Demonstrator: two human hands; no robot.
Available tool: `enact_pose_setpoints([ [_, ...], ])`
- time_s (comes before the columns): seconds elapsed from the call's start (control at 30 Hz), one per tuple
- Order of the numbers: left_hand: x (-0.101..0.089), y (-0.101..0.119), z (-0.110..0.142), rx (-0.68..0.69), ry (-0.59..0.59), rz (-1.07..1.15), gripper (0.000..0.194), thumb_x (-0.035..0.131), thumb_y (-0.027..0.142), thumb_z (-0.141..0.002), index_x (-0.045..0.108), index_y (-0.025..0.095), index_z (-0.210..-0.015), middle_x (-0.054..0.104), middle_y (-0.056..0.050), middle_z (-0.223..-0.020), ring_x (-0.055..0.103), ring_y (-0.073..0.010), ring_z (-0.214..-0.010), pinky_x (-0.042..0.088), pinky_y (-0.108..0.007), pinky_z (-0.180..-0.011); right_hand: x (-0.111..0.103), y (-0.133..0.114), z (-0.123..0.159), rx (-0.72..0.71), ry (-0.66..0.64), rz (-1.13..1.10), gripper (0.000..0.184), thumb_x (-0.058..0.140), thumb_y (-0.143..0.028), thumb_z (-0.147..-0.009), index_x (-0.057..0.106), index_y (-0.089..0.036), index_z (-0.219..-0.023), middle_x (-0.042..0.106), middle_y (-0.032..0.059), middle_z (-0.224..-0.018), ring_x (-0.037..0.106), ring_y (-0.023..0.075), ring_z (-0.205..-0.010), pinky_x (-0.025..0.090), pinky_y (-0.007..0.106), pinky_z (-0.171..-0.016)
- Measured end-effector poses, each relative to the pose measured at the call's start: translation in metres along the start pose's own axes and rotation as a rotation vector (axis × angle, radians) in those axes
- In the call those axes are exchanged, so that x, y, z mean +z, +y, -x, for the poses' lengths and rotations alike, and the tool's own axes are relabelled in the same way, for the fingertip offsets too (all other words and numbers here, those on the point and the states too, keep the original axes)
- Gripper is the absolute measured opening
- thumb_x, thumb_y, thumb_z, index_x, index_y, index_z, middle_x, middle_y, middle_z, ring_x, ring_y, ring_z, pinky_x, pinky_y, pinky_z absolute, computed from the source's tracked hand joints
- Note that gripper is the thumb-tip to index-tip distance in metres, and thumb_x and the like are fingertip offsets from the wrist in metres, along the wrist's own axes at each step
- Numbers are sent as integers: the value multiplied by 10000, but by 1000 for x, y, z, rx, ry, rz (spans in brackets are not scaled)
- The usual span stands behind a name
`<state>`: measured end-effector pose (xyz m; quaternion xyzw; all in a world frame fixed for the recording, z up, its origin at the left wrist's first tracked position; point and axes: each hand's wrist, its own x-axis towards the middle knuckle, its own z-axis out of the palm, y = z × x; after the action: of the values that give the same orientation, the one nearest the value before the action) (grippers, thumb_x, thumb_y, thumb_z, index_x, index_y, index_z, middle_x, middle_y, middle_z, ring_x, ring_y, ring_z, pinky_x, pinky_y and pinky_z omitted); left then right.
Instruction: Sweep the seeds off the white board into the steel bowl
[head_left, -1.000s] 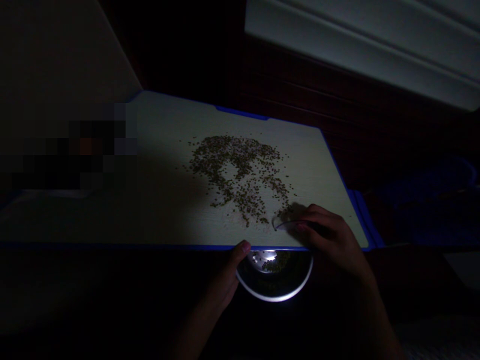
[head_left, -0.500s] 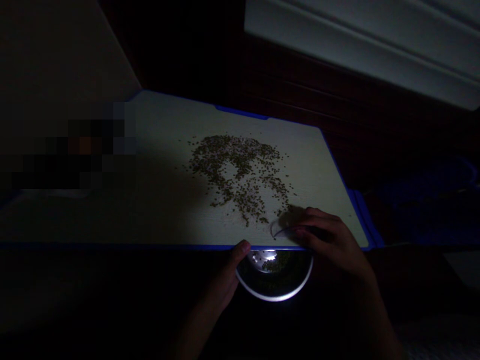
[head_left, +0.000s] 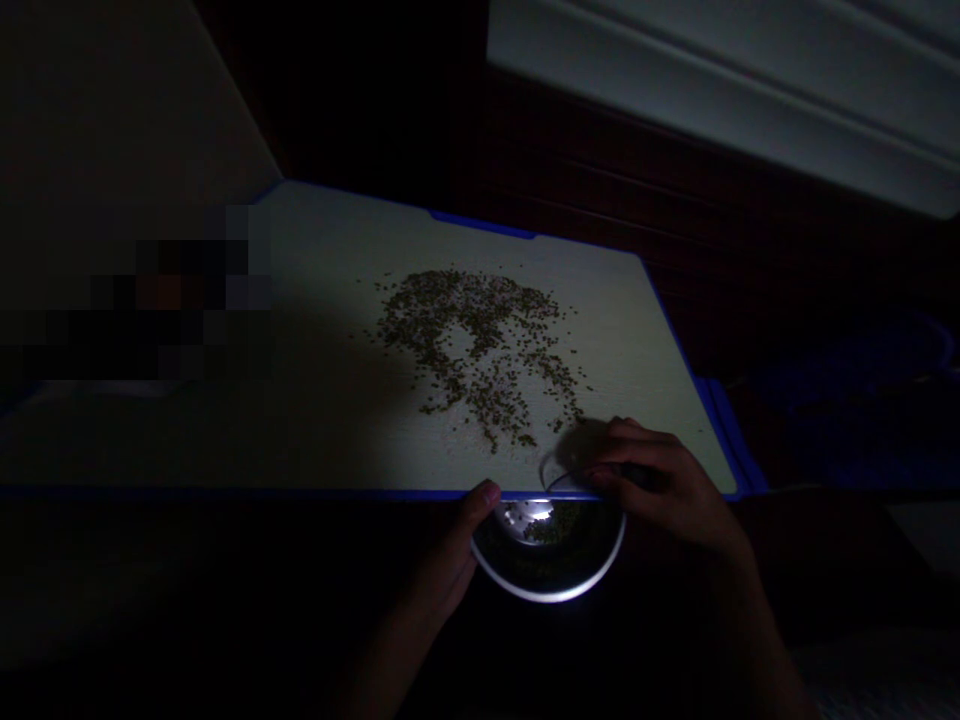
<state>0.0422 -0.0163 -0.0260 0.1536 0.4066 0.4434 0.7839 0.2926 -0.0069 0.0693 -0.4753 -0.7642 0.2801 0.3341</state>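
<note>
Small dark seeds or beans (head_left: 472, 300) lie scattered over a pale tabletop with blue edging (head_left: 315, 440). At its front edge my left hand (head_left: 457, 550) grips the left side of a round metal bowl (head_left: 551, 595), thumb up against the blue edging. Greenish seeds and a bright reflection show inside the bowl, whose far part is hidden beneath the tabletop. My right hand (head_left: 660, 480) is closed on a thin, curved, see-through piece (head_left: 562, 478), pinched near the edge above the bowl. What exactly this piece is, the dim light does not show.
The scene is very dark. A pale ledged panel (head_left: 712, 100) crosses the upper right, above dark reddish boards. A blue object (head_left: 862, 370) stands at the right, hard to make out. A blurred-out patch covers the left end of the tabletop.
My right hand has drawn the thin piece slightly toward the front edge, and a few seeds near it are gone from the tabletop. My left hand and the bowl stay put.
</note>
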Motion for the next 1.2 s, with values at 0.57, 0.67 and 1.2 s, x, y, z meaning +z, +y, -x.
enact_pose_setpoints([
  [0.57,0,-2,-1,48,32,42,775,949,394,-745,683,143,-1429,823,-165,-1280,657,-398,-1384,455,-554,-1229,6,2,2,258,355,-54,106,709,-346,-989,795,-301,-947,695,7,-880,648,183,-816,491,345,-684],
  [0.67,4,0,1,56,38,44,818,957,414,-739,669,163,-1462,827,-153,-1279,688,-409,-1340,475,-564,-1213,7,0,0,245,336,-17,124,720,-368,-982,807,-281,-982,717,32,-917,660,204,-850,520,361,-728],
  [1.2,2,1,1,23,14,36,757,946,416,-758,692,154,-1422,802,-165,-1340,633,-398,-1415,455,-538,-1236,7,0,-4,170,222,42,125,710,-333,-996,812,-284,-1049,753,41,-972,694,221,-917,548,379,-797],
])
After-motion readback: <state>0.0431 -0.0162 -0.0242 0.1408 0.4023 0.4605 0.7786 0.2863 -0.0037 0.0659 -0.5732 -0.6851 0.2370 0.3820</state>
